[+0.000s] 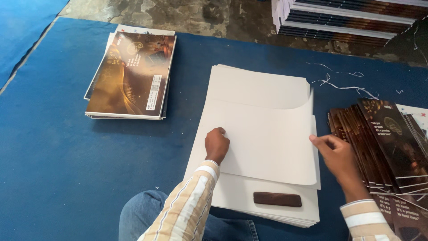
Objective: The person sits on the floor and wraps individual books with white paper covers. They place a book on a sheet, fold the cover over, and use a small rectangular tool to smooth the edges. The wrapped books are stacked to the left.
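No packages, labels, signs or screens; only printed brown-gold covers (131, 76) and blank white sheets (263, 134)

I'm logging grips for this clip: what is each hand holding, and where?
The right hand pinches the top white sheet at its right edge. The left hand holds nothing, only pressing down on that sheet.

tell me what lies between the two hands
In the head view, only the top white sheet spans from the left hand to the right hand; nothing else rests on that stretch. The brown block sits nearer the person.
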